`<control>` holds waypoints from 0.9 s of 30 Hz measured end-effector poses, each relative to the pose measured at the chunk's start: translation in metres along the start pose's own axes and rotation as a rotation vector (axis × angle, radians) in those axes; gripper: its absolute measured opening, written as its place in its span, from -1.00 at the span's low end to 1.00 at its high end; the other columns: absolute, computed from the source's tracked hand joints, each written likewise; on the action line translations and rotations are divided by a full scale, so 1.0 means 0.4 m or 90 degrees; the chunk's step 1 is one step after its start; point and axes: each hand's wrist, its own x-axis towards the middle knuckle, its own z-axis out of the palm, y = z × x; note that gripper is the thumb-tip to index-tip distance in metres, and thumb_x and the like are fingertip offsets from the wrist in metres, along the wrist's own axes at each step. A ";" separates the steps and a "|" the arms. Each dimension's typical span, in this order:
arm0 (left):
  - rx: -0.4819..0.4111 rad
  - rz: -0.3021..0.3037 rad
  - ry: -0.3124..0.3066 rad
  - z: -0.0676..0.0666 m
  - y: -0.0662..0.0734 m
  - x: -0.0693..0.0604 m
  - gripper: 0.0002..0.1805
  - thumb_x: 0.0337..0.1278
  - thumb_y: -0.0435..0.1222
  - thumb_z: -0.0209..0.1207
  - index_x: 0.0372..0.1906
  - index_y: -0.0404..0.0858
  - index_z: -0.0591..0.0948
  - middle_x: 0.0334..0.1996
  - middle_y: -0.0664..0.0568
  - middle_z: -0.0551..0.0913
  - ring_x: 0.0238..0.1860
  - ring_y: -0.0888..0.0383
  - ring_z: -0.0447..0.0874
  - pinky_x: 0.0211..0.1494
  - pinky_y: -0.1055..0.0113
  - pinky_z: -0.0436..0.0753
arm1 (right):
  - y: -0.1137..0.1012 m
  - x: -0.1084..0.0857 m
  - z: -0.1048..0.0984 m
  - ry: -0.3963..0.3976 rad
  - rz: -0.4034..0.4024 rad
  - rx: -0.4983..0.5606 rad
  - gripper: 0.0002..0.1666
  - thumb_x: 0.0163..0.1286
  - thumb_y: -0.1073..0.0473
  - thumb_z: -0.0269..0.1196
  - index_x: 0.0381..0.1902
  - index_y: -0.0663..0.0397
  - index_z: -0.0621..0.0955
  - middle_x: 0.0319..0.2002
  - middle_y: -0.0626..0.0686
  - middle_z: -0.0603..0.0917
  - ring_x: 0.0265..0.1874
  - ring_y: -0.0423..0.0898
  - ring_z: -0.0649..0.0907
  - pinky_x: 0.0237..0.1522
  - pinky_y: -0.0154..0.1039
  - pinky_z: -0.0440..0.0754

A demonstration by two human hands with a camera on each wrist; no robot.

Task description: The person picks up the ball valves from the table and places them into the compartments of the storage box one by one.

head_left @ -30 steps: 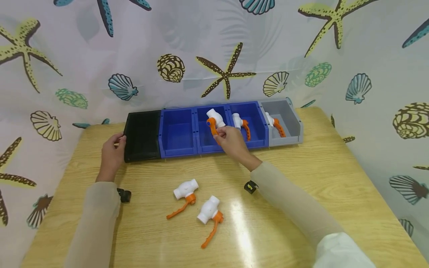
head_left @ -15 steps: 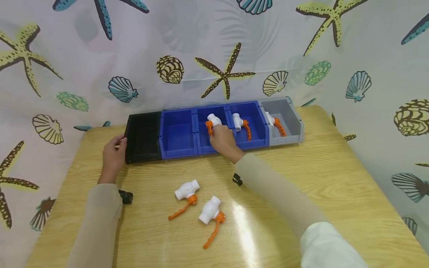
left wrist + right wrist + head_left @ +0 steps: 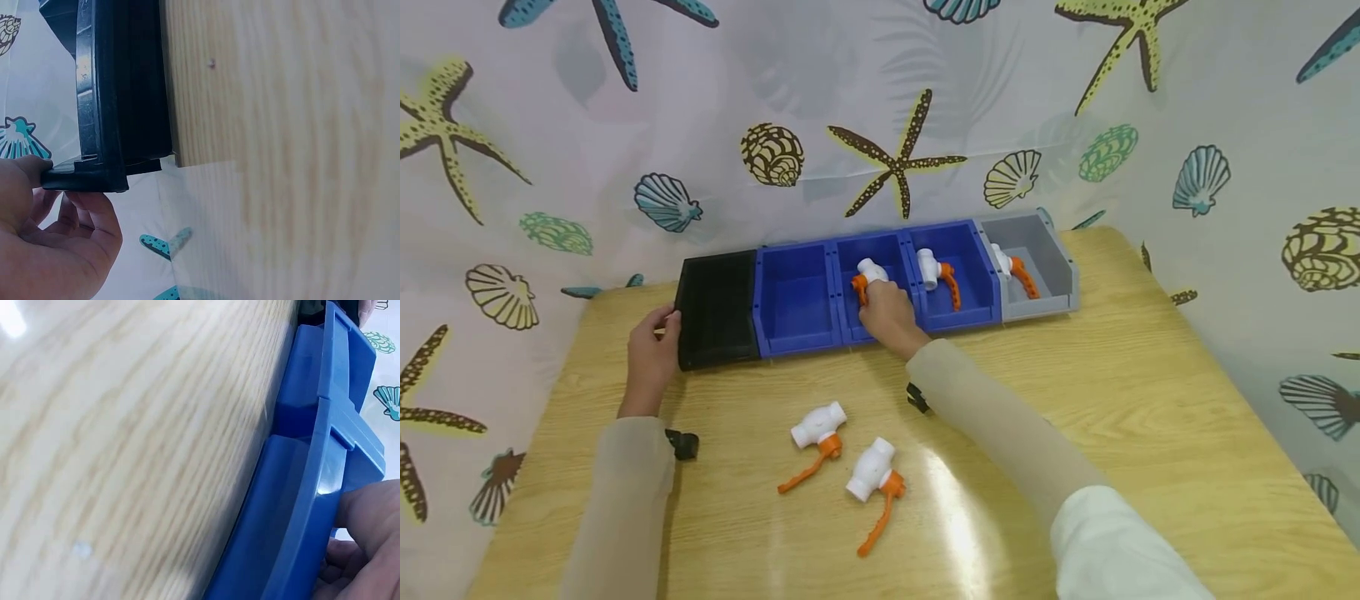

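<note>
"What's changed?"
"Right hand (image 3: 887, 312) has lowered its gripped valve (image 3: 874, 269) into the middle bin (image 3: 856, 334), along the table's (image 3: 1112, 375) far edge; placing looks nearly done."
"And the left hand (image 3: 653, 346)?"
"Pinching the black bin (image 3: 718, 308)."

white valve (image 3: 872, 270), orange handle (image 3: 859, 285), in blue bin (image 3: 891, 246)

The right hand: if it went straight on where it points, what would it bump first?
First comes the white-and-orange valve right at the right hand; past that, probably the inside of the middle blue bin. Depth is unclear, so I can't tell whether its wall or floor comes next.
</note>
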 end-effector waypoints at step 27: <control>-0.010 0.013 0.005 -0.001 0.005 -0.005 -0.45 0.40 -0.02 -0.19 0.28 -0.27 0.38 0.02 -0.20 0.50 -0.15 0.03 0.43 -0.24 0.42 0.40 | -0.005 0.005 0.010 -0.063 0.022 -0.008 -0.84 0.24 0.15 0.25 -0.47 0.09 0.54 -0.50 0.04 0.55 -0.50 0.00 0.54 -0.52 -0.15 0.46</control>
